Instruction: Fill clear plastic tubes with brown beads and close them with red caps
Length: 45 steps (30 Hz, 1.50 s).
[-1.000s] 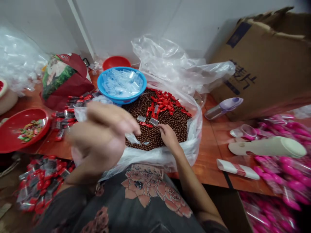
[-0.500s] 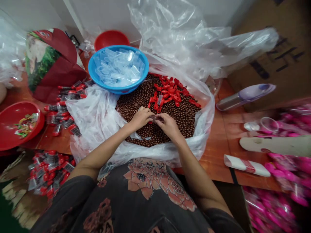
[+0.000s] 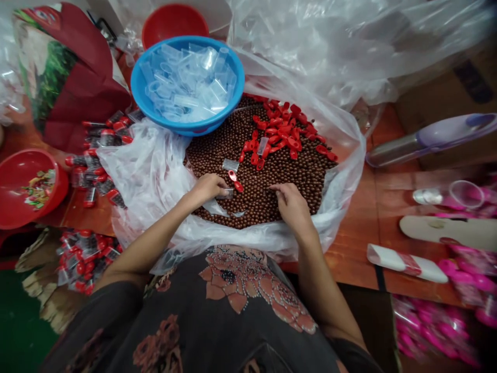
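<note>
Brown chocolate-like balls (image 3: 256,207) fill a wide spread-open white plastic bag (image 3: 155,171). Over their left part is my left hand (image 3: 207,187), its fingers closed on a small clear plastic tube (image 3: 227,194) that pokes out past the fingertips. My right hand (image 3: 292,202) hovers low above the balls on the right, index finger stretched leftward, with nothing visible in it. Between and beyond the hands lie a red plastic cap piece (image 3: 235,181) and another clear tube (image 3: 230,165). Farther back, a heap of red caps (image 3: 285,129) rests on the balls.
A blue basin (image 3: 135,98) of clear tubes stands behind the bag's left side. Filled red-capped tubes (image 3: 97,171) and a red bowl (image 3: 58,181) are at left. To the right lie a purple-handled metal tool (image 3: 430,137), a white packet (image 3: 407,263) and pink items (image 3: 427,326).
My hands were together over the balls and have moved apart, left hand leftward, right hand rightward. A red cap piece and a clear tube now show between them. The view has shifted slightly.
</note>
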Each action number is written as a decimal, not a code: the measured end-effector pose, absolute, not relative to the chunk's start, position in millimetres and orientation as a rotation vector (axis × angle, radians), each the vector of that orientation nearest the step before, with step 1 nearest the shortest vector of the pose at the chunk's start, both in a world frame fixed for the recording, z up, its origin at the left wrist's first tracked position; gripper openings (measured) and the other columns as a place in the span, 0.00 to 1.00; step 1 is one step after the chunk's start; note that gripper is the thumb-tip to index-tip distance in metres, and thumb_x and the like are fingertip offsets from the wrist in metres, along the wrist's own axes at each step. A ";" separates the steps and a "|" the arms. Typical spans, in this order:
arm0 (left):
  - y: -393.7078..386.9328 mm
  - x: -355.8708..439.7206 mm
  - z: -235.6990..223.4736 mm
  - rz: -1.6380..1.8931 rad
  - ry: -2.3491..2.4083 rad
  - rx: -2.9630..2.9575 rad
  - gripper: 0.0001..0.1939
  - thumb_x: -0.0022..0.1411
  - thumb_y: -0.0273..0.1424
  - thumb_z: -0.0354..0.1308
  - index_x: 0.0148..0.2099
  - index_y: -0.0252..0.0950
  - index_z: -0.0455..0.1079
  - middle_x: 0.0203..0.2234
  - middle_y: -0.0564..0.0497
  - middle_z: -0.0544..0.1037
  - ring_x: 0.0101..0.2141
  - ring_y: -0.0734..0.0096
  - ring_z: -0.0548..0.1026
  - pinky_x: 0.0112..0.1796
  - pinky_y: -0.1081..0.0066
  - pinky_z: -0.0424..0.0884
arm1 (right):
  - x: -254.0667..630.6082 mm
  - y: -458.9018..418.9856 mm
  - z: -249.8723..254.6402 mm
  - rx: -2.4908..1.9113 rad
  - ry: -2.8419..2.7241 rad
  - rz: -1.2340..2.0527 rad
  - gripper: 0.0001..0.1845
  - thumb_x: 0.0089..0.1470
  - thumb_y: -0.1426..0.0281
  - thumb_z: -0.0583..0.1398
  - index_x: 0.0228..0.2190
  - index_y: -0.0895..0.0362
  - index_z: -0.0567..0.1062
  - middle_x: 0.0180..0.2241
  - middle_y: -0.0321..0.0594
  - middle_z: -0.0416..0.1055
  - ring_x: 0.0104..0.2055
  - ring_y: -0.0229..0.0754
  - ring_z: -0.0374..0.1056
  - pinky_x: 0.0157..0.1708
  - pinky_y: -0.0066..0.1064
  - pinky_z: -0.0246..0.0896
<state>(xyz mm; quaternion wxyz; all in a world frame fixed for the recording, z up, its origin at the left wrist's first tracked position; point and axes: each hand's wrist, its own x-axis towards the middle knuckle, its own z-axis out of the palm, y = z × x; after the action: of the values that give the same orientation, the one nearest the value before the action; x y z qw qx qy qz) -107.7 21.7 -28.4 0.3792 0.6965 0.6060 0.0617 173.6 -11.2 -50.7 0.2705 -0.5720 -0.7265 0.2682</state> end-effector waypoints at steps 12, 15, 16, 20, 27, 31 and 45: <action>35.4 -26.4 -42.5 0.307 1.301 1.671 0.10 0.50 0.30 0.65 0.36 0.34 0.80 0.30 0.48 0.80 0.33 0.64 0.74 0.39 0.67 0.63 | 200.9 -27.5 -49.8 -1.564 -1.764 0.732 0.19 0.56 0.77 0.49 0.42 0.52 0.75 0.42 0.43 0.69 0.46 0.46 0.67 0.50 0.45 0.65; 33.1 -16.0 -43.5 0.369 1.256 1.557 0.09 0.50 0.29 0.65 0.36 0.33 0.78 0.30 0.48 0.79 0.32 0.67 0.74 0.38 0.68 0.64 | 203.0 -28.4 -51.4 -1.554 -1.724 0.756 0.20 0.56 0.78 0.49 0.42 0.52 0.75 0.42 0.43 0.69 0.46 0.45 0.67 0.50 0.44 0.65; 32.3 -13.7 -44.3 0.395 1.240 1.513 0.08 0.50 0.29 0.65 0.36 0.32 0.77 0.30 0.49 0.79 0.32 0.68 0.73 0.38 0.69 0.64 | 203.5 -28.5 -51.9 -1.547 -1.707 0.763 0.19 0.56 0.77 0.49 0.43 0.51 0.75 0.42 0.42 0.68 0.45 0.44 0.67 0.50 0.44 0.66; 29.6 -12.1 -49.5 0.492 1.167 1.262 0.07 0.50 0.26 0.65 0.34 0.31 0.73 0.25 0.52 0.76 0.28 0.74 0.72 0.35 0.71 0.66 | 204.7 -27.5 -53.6 -1.513 -1.645 0.787 0.19 0.57 0.76 0.49 0.44 0.49 0.74 0.42 0.41 0.68 0.42 0.43 0.68 0.46 0.42 0.68; 17.3 -35.5 -42.4 0.627 1.065 0.929 0.13 0.51 0.25 0.65 0.41 0.31 0.72 0.29 0.50 0.77 0.30 0.75 0.74 0.35 0.71 0.70 | 195.1 -15.0 -47.1 -1.507 -1.734 0.775 0.20 0.58 0.76 0.49 0.45 0.50 0.74 0.43 0.41 0.70 0.42 0.42 0.68 0.47 0.41 0.67; 2.1 -56.8 -28.7 0.672 1.035 0.910 0.18 0.53 0.27 0.64 0.47 0.32 0.73 0.41 0.46 0.79 0.37 0.72 0.76 0.39 0.70 0.71 | 178.9 1.4 -39.8 -1.450 -1.885 0.748 0.20 0.58 0.75 0.49 0.46 0.52 0.75 0.44 0.43 0.71 0.45 0.45 0.69 0.50 0.42 0.65; -33.9 -98.9 -15.9 0.959 1.138 0.759 0.19 0.56 0.34 0.64 0.48 0.33 0.67 0.43 0.43 0.78 0.39 0.68 0.79 0.40 0.69 0.74 | 102.0 54.4 -61.7 -1.223 -2.329 0.487 0.10 0.58 0.68 0.59 0.39 0.52 0.80 0.38 0.45 0.75 0.43 0.49 0.64 0.47 0.43 0.62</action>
<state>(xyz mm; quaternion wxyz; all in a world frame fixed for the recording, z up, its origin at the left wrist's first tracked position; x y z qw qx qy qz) -98.9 -33.9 -15.9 0.6711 0.3367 0.5052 0.4255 102.0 54.4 -61.7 0.2312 -0.4449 -0.8470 0.1770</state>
